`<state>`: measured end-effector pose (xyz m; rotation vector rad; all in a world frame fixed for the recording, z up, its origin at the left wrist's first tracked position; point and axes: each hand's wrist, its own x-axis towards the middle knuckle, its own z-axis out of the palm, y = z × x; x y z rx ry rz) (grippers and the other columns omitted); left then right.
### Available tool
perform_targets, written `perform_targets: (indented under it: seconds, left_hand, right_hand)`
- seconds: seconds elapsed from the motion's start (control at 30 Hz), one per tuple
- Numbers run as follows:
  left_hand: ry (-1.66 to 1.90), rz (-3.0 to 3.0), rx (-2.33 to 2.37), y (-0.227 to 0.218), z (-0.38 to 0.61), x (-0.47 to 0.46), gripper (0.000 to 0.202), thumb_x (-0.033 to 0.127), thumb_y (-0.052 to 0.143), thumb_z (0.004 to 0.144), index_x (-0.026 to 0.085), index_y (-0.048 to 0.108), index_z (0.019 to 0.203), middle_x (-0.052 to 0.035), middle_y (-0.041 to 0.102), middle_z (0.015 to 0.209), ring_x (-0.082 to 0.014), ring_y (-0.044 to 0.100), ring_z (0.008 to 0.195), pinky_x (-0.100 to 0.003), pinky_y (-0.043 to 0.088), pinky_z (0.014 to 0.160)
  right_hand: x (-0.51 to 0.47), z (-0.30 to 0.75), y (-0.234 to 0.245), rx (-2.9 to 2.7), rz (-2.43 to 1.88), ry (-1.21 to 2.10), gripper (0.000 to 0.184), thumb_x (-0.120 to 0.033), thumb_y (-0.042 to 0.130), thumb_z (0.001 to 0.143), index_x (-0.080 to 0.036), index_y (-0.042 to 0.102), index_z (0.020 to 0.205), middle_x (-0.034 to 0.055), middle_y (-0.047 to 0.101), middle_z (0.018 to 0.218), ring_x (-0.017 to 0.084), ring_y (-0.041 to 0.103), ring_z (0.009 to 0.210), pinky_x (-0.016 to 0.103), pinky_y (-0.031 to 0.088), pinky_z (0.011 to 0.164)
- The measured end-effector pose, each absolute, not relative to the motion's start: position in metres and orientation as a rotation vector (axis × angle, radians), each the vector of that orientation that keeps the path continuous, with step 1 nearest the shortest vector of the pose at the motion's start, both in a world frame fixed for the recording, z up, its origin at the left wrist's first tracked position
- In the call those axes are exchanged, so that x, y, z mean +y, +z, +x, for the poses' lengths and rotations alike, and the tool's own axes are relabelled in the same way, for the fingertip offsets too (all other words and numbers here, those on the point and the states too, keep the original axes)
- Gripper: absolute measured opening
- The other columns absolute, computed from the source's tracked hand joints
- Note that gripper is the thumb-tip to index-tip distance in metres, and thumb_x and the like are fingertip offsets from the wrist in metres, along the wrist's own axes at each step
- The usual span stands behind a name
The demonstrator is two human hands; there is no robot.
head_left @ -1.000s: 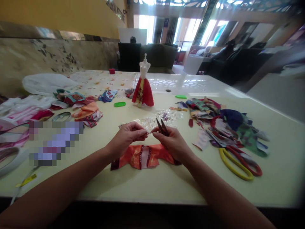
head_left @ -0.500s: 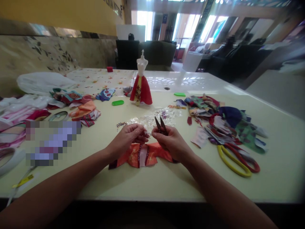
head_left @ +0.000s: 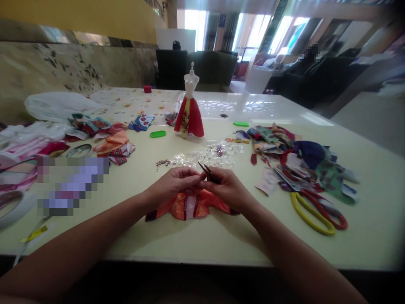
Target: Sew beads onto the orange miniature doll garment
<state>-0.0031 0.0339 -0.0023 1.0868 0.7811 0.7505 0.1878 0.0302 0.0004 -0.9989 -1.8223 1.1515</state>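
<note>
My right hand (head_left: 226, 188) is closed round small dark thread snips (head_left: 206, 172), whose blades point up and left toward my left hand. My left hand (head_left: 174, 184) is pinched shut on something too small to make out, its fingertips touching the snips' tips. Both hands hover just above an orange doll garment (head_left: 190, 206) that lies flat on the pale yellow table (head_left: 202, 240). A patch of clear beads and sequins (head_left: 209, 155) is spread just beyond my hands.
A small white mannequin in a red skirt (head_left: 189, 115) stands further back. Fabric scraps (head_left: 297, 162) and yellow and red scissors (head_left: 316, 213) lie to the right. More cloth pieces (head_left: 110, 145), a white bag (head_left: 57, 105) and two green clips (head_left: 157, 134) lie left and behind.
The snips have tipped from upright to pointing left, and their blades have come together. My hands have drawn closer, fingertips now meeting over the orange garment.
</note>
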Motion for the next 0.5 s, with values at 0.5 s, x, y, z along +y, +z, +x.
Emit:
perform_targets:
  seconds: [0.5]
  left_hand:
    - [0.848, 1.059, 0.835, 0.0003, -0.0054, 0.0352, 0.020, 0.024, 0.074, 0.077, 0.014, 0.062, 0.089, -0.0047, 0.070, 0.083, -0.0116, 0.065, 0.077, -0.025, 0.049, 0.076]
  right_hand:
    - [0.0312, 0.1934, 0.0084, -1.696, -1.136, 1.086, 0.014, -0.032, 0.062, 0.082, -0.019, 0.063, 0.086, -0.0047, 0.047, 0.063, 0.010, 0.040, 0.059, 0.025, 0.033, 0.057]
